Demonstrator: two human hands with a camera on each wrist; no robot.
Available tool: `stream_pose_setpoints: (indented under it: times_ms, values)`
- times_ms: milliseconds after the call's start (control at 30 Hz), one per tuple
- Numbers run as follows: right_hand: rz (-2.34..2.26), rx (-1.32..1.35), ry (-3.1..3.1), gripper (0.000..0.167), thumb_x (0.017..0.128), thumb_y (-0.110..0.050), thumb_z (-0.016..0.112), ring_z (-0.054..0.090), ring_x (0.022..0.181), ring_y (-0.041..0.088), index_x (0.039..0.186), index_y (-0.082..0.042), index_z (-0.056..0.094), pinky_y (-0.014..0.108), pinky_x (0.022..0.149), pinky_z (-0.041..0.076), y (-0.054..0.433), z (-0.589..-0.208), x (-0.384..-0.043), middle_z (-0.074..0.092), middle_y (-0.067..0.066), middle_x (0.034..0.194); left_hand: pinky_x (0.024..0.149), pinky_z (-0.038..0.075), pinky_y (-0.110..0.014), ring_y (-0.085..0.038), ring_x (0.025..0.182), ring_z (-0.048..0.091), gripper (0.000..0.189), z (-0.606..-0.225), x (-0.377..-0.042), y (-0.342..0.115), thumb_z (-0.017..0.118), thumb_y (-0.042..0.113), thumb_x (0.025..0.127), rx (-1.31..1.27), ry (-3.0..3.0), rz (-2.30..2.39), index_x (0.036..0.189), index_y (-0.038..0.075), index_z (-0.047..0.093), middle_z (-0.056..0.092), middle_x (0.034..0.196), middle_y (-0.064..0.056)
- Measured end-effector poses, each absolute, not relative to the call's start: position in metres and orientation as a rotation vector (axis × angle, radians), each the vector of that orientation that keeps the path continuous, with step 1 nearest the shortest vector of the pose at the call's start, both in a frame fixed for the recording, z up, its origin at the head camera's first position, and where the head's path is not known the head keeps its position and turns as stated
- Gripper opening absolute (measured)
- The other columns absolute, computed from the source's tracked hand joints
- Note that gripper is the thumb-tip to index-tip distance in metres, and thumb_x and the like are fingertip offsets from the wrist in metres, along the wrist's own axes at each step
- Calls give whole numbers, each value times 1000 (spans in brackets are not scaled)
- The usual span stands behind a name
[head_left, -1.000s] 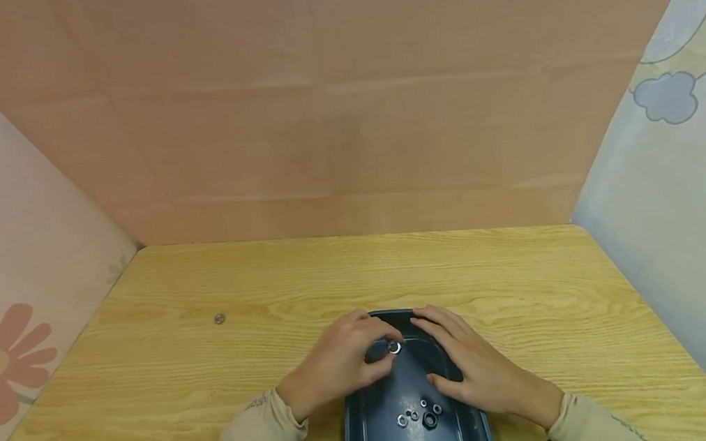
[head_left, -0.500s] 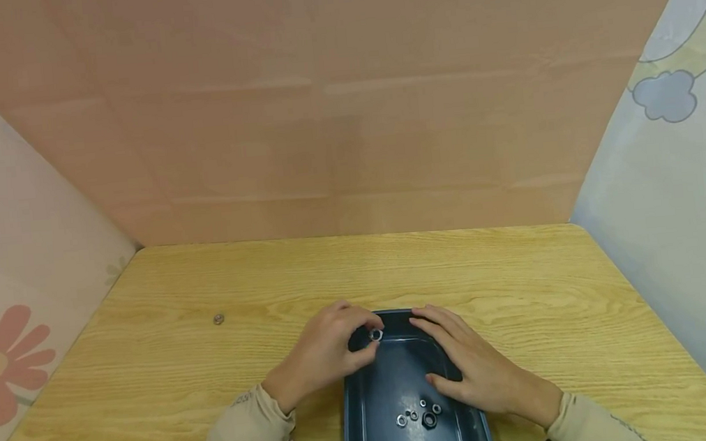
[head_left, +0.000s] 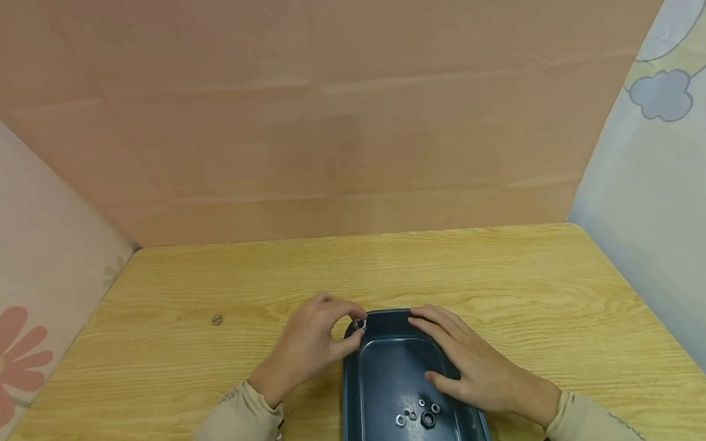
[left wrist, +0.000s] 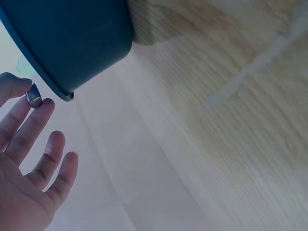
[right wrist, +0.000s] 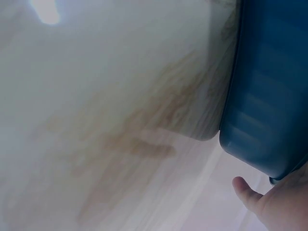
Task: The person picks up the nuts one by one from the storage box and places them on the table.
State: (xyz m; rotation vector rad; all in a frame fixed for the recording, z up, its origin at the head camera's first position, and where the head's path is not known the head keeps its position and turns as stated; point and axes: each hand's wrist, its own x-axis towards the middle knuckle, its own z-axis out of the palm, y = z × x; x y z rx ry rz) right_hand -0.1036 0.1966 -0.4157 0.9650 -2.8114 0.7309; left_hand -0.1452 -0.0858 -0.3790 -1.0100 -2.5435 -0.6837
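My left hand (head_left: 309, 340) pinches a shiny metal nut (head_left: 359, 324) between thumb and fingertips at the far left corner of a dark blue tray (head_left: 397, 367). In the left wrist view the nut (left wrist: 34, 96) is seen edge-on, beside the tray's rim, with the other fingers spread. My right hand (head_left: 486, 370) rests over the tray's right rim, fingers extended towards the far edge and thumb inside. Several nuts of different sizes, among them a large dark nut (head_left: 428, 419), lie grouped on the tray floor.
A single small nut (head_left: 217, 320) lies on the wooden table (head_left: 257, 278), left of the tray. A brown-orange sheet (head_left: 318, 111) rises behind the table, and patterned panels flank both sides. The tray's near end runs out of the head view.
My left hand has moved left and away from me with the pinched nut, from over the tray floor to its far left corner. The right hand has stayed on the rim.
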Motion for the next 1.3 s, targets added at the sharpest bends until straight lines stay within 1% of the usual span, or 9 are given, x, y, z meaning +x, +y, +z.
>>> stream_pose_setpoints:
  times_ms: [267,400,500,600,767,1067,1300]
  values:
    - [716,968,-2797,77,88,-25,72,27,149,23,154,-17,33,53,110,41,196,-414,-103,25,-4,162,70,50,-22,-10,86,60,18,-378,-150,-96,80,19,82,-954,-2523,-682,99,18,75,74,94,9]
    - [705,970,-2793,77,88,-25,72,27,149,23,154,-16,34,53,110,41,196,-414,-103,25,-3,162,65,46,-20,-9,83,57,19,-377,-151,-101,81,17,81,-924,-2522,-674,99,19,75,74,94,10]
    - [701,975,-2789,77,88,-25,72,27,149,24,154,-16,34,54,110,41,196,-415,-103,25,-2,162,64,45,-20,-8,82,57,21,-377,-153,-104,81,15,79,-904,-2519,-662,98,21,75,73,94,10]
    - [703,975,-2786,77,88,-25,72,28,148,25,154,-15,34,54,110,41,196,-415,-103,26,-2,162,65,46,-21,-8,83,58,22,-377,-153,-107,81,15,79,-880,-2527,-656,99,22,75,73,94,10]
    - [713,969,-2788,77,88,-25,73,28,148,24,154,-15,35,54,110,41,196,-416,-103,27,-2,162,63,44,-20,-9,82,56,21,-378,-155,-112,81,16,80,-845,-2540,-662,99,21,76,72,92,7]
    - [721,969,-2803,77,88,-26,72,26,149,24,154,-15,34,54,110,40,197,-417,-103,26,-1,162,66,49,-25,-14,85,61,22,-378,-154,-125,83,15,78,-793,-2500,-663,99,19,77,73,94,5]
    - [726,966,-2812,77,88,-26,72,26,149,24,154,-15,34,55,111,40,196,-416,-103,27,1,162,67,50,-27,-13,88,62,24,-379,-155,-133,84,15,78,-753,-2519,-638,101,19,77,73,96,4]
